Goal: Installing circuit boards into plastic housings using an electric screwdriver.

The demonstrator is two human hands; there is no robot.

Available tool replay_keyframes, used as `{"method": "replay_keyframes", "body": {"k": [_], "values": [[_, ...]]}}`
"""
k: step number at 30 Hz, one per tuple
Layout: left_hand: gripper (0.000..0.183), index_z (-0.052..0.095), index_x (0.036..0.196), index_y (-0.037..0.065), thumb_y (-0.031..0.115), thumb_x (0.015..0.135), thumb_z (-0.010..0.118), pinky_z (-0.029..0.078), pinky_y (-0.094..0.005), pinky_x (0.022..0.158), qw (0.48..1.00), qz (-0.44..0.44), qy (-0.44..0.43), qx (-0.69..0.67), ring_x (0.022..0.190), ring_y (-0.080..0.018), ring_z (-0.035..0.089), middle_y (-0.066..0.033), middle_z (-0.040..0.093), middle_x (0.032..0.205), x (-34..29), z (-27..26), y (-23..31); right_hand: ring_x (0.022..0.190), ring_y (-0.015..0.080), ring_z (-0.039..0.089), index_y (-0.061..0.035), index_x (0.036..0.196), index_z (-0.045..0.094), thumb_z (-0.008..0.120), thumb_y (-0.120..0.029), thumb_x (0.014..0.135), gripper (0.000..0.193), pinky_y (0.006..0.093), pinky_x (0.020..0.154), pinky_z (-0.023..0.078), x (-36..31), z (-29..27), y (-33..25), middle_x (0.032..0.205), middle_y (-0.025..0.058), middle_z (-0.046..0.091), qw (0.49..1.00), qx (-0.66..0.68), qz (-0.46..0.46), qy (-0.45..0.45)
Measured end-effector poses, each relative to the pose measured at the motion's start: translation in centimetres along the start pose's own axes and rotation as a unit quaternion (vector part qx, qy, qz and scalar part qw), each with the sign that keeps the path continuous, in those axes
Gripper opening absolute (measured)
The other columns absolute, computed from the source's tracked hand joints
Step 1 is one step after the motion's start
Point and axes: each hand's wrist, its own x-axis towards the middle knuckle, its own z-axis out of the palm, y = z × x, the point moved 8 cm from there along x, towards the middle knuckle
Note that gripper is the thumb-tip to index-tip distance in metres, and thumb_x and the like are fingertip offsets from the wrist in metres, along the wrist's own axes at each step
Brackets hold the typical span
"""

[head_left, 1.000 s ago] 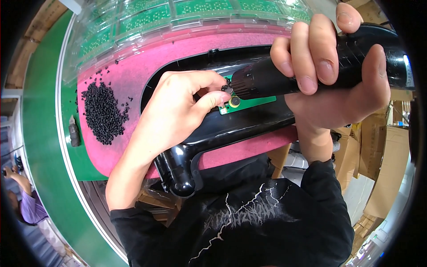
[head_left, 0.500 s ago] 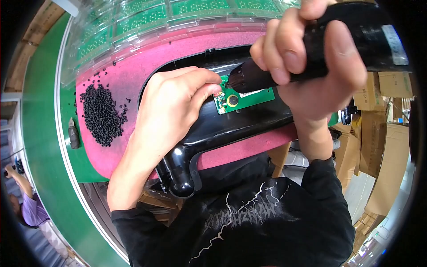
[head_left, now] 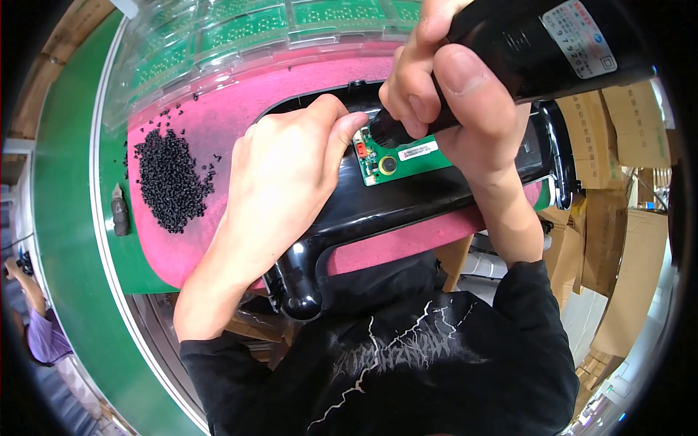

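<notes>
A black electric screwdriver [head_left: 534, 54] is in my right hand [head_left: 476, 120], fingers and thumb wrapped round its body. Its dark nose points left and down onto the upper left part of a green circuit board [head_left: 425, 161]. The board lies inside a long black plastic housing [head_left: 345, 214] and bears a round black part, a red part and a white label. My left hand [head_left: 283, 174] reaches over the housing's left end, thumb and forefinger pinched close to the board's upper left corner. Whatever lies between those fingertips is hidden, as is the screwdriver's tip.
A heap of small black screws [head_left: 171, 182] lies on the pink mat [head_left: 218, 94] to the left. Behind stands a clear plastic tray [head_left: 280, 47] of green boards. A dark pointed tool [head_left: 119, 211] rests on the green tabletop [head_left: 69, 182]. Cardboard boxes [head_left: 632, 131] stand at right.
My right hand and the screwdriver have moved left and turned, bringing the label on its body into view. My left fingertips have shifted up slightly, and the red part on the board shows more.
</notes>
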Motion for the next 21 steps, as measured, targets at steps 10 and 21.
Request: {"method": "replay_keyframes", "body": {"k": [10, 21], "values": [[0.018, 0.058, 0.091, 0.001, 0.017, 0.09, 0.065, 0.052, -0.0465, 0.065, 0.997, 0.073, 0.023, 0.03, 0.081, -0.0379, 0.066, -0.0167, 0.066, 0.083, -0.2, -0.1, 0.3, 0.053, 0.0096, 0.053, 0.0013, 0.107, 0.053, 0.067, -0.003, 0.087, 0.025, 0.0244, 0.049, 0.042, 1.8, 2.1, -0.2, 0.068, 0.0042, 0.058, 0.986, -0.017, -0.084, -0.14], [0.017, 0.066, 0.087, 0.0, 0.016, 0.084, 0.072, 0.051, -0.0398, 0.07, 0.995, 0.056, -0.081, 0.009, 0.075, -0.0321, 0.066, -0.0144, 0.066, 0.081, -0.2, 1.5, -0.3, 0.051, 0.0105, 0.04, -0.0094, 0.108, 0.051, 0.048, -0.036, 0.097, 0.029, 0.028, 0.056, 0.036, 0.2, 0.4, -1.8, 0.063, -0.0022, 0.045, 0.94, 0.137, -0.248, -0.191]]}}
